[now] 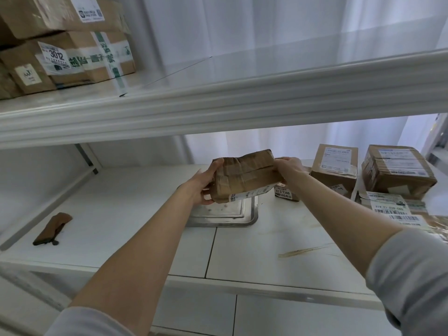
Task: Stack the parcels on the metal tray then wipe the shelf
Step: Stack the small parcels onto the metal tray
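The white shelf (pixel 254 241) is stretching broad and smooth beneath both hands, its flat panels meeting at a dark seam, with a streaky brownish smear lying below the right forearm. Above the hands, a ribbed white upper shelf (pixel 218 103) is carrying taped cardboard boxes (pixel 72 54) at its left end. To the right of the hands, square cardboard parcels (pixel 397 169) with white printed labels are sitting close together on the shelf. Directly under the hands, a shiny rectangular metal tray (pixel 225 213) with rounded corners and a stepped rim is lying flat. The person is holding a crumpled brown paper parcel (pixel 244 175), glossy with tape and labelled along its lower edge, just above the tray. The left hand (pixel 206 183) is gripping its left end, fingers curled underneath; the right hand (pixel 287 168) is clasping its right end. Far to the left of the hands, a folded brown cloth (pixel 53 229) is lying on the shelf.
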Action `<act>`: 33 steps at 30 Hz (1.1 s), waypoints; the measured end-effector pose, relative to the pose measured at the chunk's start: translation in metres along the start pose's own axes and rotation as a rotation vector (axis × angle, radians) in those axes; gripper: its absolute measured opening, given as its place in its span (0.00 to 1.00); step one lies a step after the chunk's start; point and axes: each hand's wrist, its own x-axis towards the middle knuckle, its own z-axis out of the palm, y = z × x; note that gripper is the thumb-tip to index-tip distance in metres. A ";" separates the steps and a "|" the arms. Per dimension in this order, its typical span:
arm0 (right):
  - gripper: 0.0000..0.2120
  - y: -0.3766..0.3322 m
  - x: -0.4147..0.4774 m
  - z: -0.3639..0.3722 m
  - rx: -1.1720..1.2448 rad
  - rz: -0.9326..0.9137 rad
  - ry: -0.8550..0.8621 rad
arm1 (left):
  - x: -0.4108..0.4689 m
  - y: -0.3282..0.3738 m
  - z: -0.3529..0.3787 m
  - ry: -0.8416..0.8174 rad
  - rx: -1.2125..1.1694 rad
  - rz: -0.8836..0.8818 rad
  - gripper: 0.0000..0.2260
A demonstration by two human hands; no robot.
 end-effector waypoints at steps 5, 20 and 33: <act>0.13 0.000 0.001 0.002 0.010 -0.002 0.007 | 0.002 -0.001 0.000 -0.031 -0.016 0.037 0.29; 0.42 -0.002 -0.012 -0.004 0.100 0.113 -0.272 | 0.005 -0.006 0.008 -0.014 -0.323 -0.096 0.30; 0.21 0.005 -0.015 0.011 0.306 0.162 -0.452 | 0.006 -0.014 0.016 -0.287 -0.456 -0.271 0.35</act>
